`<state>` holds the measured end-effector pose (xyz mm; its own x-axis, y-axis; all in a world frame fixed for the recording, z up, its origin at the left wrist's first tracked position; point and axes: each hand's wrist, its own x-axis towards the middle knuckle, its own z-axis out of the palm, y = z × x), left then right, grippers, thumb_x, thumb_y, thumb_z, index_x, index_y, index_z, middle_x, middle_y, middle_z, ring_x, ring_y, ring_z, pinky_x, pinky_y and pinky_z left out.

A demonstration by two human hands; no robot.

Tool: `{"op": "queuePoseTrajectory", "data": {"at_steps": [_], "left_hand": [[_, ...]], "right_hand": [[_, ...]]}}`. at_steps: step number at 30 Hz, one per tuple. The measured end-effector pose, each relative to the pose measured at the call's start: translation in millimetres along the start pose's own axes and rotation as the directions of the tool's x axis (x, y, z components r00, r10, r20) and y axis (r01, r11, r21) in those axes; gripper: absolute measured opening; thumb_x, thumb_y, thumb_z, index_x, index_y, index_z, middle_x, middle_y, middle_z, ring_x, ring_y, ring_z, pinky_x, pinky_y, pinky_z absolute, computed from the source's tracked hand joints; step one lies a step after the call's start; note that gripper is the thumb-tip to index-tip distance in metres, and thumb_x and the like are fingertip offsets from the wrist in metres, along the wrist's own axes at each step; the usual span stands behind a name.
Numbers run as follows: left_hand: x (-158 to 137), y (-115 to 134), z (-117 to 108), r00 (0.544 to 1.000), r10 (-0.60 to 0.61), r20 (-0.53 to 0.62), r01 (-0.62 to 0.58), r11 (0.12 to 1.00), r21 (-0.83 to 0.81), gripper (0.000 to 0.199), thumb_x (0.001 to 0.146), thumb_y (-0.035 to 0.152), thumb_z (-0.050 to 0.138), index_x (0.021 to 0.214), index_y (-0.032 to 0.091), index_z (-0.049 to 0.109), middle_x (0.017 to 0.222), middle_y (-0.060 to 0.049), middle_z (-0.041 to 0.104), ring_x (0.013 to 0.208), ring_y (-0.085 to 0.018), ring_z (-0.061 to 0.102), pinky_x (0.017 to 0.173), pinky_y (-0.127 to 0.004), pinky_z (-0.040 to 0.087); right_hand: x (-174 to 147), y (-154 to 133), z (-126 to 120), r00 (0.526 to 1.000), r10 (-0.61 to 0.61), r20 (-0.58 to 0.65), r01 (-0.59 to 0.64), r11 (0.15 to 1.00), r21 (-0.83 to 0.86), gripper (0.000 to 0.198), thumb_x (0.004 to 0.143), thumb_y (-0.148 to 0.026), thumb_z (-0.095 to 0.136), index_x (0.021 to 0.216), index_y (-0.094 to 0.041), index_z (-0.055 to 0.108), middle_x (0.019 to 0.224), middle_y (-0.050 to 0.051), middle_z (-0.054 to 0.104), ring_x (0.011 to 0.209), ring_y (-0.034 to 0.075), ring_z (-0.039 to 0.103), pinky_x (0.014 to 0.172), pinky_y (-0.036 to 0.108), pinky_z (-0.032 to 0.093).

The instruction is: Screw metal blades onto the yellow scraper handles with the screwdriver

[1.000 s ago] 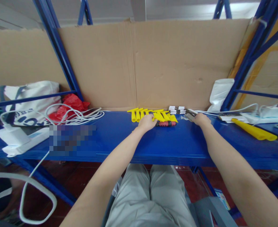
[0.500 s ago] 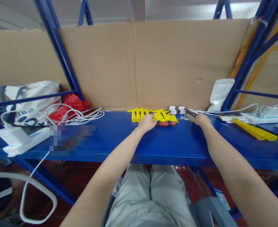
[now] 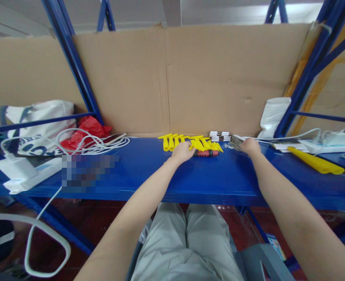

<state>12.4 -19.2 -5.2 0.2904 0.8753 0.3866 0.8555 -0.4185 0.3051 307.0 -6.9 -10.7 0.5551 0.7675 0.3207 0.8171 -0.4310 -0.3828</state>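
Observation:
My left hand [image 3: 183,152] is closed around a yellow plastic handle [image 3: 192,148], mostly hidden by the fingers. Beside its fingertips lies a red-and-black screwdriver [image 3: 207,153]. T-shaped yellow handles [image 3: 171,143] stand in a row behind this hand, and smaller yellow pieces [image 3: 215,146] lie to its right. Farther right, my right hand [image 3: 251,146] has its fingers on a pile of thin metal plates [image 3: 236,143]; its fingertips are partly hidden. Small silvery parts [image 3: 227,145], perhaps screws, are scattered left of the plates.
Stacked white pieces [image 3: 219,136] sit against the cardboard wall [image 3: 207,78]. Two long yellow tubes [image 3: 315,160] and a power strip [image 3: 330,146] lie at right. Coiled white cable [image 3: 102,146], a red bag [image 3: 87,130] and a cloth bag [image 3: 43,125] occupy the left.
My right hand has shifted slightly, and the metal plates under its fingers look more spread out. The left hand stays in place.

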Motion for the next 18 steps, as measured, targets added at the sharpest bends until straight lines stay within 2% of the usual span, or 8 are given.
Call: {"op": "queuePoseTrajectory", "data": {"at_steps": [4,7,11,13,15,18], "left_hand": [[-0.4,0.4,-0.2,1.0,0.0,0.008,0.0,1.0,0.007,0.028,0.085,0.033,0.05,0.101,0.016,0.067,0.106,-0.011,0.068,0.103,-0.023,0.061,0.087,-0.034,0.048],[-0.5,0.6,-0.4,1.0,0.004,0.008,-0.004,1.0,0.003,0.029,0.085,0.033,0.05,0.101,0.016,0.067,0.105,-0.01,0.068,0.103,-0.023,0.061,0.087,-0.033,0.048],[-1.0,1.0,-0.6,1.0,0.006,0.006,-0.006,1.0,0.003,0.028,0.085,0.033,0.05,0.101,0.016,0.067,0.106,-0.011,0.068,0.104,-0.023,0.061,0.087,-0.033,0.047],[-1.3,1.6,-0.7,1.0,0.012,0.008,-0.012,1.0,-0.001,0.029,0.085,0.033,0.051,0.103,0.017,0.066,0.108,-0.01,0.068,0.104,-0.023,0.061,0.087,-0.033,0.047],[-1.6,2.4,-0.7,1.0,0.024,0.016,-0.023,1.0,-0.009,0.031,0.085,0.034,0.051,0.106,0.017,0.065,0.11,-0.01,0.067,0.103,-0.023,0.061,0.086,-0.032,0.048],[-1.7,3.3,-0.5,0.998,0.052,0.029,-0.051,0.998,-0.022,0.032,0.084,0.035,0.052,0.109,0.018,0.064,0.108,-0.009,0.068,0.099,-0.023,0.063,0.084,-0.033,0.048]], "right_hand": [[-0.6,-6.6,-4.6,0.995,-0.015,-0.099,0.032,0.983,0.178,0.014,0.074,-0.017,0.056,0.082,-0.012,0.065,0.092,0.019,0.068,0.09,0.027,0.064,0.072,0.034,0.048],[-3.5,-19.6,-5.2,0.986,-0.035,-0.163,0.099,0.907,0.408,0.011,0.072,-0.016,0.058,0.082,-0.014,0.061,0.083,0.012,0.068,0.08,0.021,0.063,0.07,0.029,0.048],[-22.1,-48.0,-4.8,0.986,-0.156,-0.063,0.152,0.666,0.73,0.015,0.07,-0.011,0.057,0.084,-0.015,0.057,0.064,0.001,0.059,0.056,0.011,0.053,0.055,0.022,0.043],[-38.3,-63.9,-5.6,0.968,-0.252,0.007,0.146,0.582,0.8,0.015,0.069,-0.008,0.056,0.081,-0.016,0.055,0.06,-0.003,0.056,0.051,0.009,0.049,0.053,0.021,0.042],[-55.2,-77.8,-6.2,0.941,-0.337,0.039,0.158,0.538,0.828,0.014,0.068,-0.007,0.055,0.078,-0.017,0.053,0.059,-0.004,0.055,0.05,0.007,0.048,0.053,0.019,0.041],[-73.5,-91.0,-4.6,0.888,-0.453,0.079,0.189,0.516,0.836,0.014,0.068,-0.006,0.054,0.076,-0.018,0.052,0.058,-0.005,0.054,0.05,0.007,0.048,0.052,0.018,0.04]]}}
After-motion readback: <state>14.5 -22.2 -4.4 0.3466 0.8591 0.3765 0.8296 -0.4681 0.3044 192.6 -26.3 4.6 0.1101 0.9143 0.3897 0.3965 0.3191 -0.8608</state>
